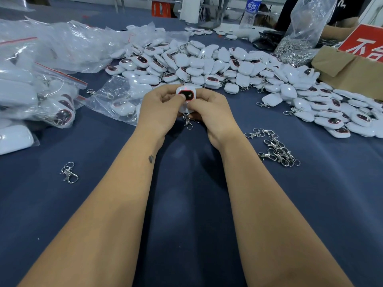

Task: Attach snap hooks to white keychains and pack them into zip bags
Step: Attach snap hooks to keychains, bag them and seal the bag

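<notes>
From the head view, clear zip bags with red seals (51, 96) at the left hold white keychains; a tall clear plastic bag (298, 38) far right holds metal hooks. Over the dark blue tabletop (186, 204), left hand (159, 108) and right hand (209, 112) both pinch one white square keychain with a dark oval window (186, 95), face up, silver snap hook (188, 122) dangling toward the person. Its lower half is hidden by thumbs.
</notes>
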A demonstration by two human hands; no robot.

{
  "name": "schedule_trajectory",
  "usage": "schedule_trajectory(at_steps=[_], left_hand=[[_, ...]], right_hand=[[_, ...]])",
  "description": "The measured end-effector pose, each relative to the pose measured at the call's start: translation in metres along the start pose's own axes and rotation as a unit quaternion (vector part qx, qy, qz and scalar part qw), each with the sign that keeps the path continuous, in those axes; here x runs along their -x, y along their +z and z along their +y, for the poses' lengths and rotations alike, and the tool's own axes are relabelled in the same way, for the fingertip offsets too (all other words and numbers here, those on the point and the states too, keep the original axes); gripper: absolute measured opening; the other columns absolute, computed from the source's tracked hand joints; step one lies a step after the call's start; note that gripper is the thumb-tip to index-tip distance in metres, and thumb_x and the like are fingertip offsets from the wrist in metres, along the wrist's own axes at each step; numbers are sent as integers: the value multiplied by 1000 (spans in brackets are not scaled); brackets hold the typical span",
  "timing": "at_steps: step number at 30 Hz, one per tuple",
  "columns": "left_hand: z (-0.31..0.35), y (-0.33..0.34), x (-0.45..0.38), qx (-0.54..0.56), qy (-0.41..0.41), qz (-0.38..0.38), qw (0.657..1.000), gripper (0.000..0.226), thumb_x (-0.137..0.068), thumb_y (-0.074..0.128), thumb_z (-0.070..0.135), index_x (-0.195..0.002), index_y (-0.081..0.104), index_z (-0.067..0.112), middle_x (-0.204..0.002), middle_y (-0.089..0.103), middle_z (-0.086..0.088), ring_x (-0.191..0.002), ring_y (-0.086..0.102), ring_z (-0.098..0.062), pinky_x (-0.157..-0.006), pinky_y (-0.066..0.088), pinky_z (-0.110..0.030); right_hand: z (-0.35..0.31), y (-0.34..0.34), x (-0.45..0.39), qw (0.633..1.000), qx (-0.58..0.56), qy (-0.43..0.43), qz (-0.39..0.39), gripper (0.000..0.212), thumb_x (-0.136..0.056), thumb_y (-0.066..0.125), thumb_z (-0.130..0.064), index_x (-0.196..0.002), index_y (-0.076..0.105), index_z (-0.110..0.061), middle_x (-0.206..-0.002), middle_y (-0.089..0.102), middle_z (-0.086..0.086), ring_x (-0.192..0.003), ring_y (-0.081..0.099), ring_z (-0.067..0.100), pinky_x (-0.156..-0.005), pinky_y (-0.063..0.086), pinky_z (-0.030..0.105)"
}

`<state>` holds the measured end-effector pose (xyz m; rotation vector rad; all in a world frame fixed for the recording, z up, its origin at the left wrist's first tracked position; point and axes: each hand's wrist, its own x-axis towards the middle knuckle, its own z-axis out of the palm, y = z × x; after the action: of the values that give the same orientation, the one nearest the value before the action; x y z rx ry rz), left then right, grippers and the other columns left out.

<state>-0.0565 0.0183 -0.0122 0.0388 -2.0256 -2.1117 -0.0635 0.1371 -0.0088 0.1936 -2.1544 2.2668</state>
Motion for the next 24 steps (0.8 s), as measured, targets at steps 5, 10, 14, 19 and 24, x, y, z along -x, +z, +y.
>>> schedule_trajectory(at_steps=[5,10,14,19,24], left_hand=[[3,3,1,10,6,-14,1000,19,-93,59,7,-97,71,21,-76,70,4,-67,65,-6,-63,52,-20],[7,4,7,-47,52,-40,997,24,-94,55,9,-109,69,22,-102,73,5,-92,67,-4,-87,54,-23],[11,7,14,-145,155,-15,977,36,-94,55,18,-129,62,22,-116,63,15,-97,55,20,-88,42,-3],[20,-17,15,-205,284,162,922,27,-84,46,23,-99,69,21,-96,64,14,-94,61,-12,-83,50,-30],[17,-48,3,-366,91,81,922,37,-68,60,49,-97,56,26,-84,57,11,-84,55,-17,-69,40,-30]], right_hand=[[1,-2,-1,1000,-7,-8,8,26,-87,55,9,-107,69,0,-83,74,10,-77,70,18,-72,57,26],[2,-1,0,999,-11,-22,34,25,-87,56,7,-108,69,2,-89,73,20,-78,67,22,-75,57,36],[3,-1,-1,999,-16,-14,48,20,-90,58,5,-107,70,-1,-97,72,25,-84,64,28,-80,53,45],[1,-3,-3,996,-47,1,73,19,-89,58,6,-99,66,-7,-78,71,2,-65,60,12,-64,53,22],[-4,0,-3,985,-152,-2,84,17,-91,55,9,-104,57,-3,-90,67,9,-78,67,19,-78,59,26]])
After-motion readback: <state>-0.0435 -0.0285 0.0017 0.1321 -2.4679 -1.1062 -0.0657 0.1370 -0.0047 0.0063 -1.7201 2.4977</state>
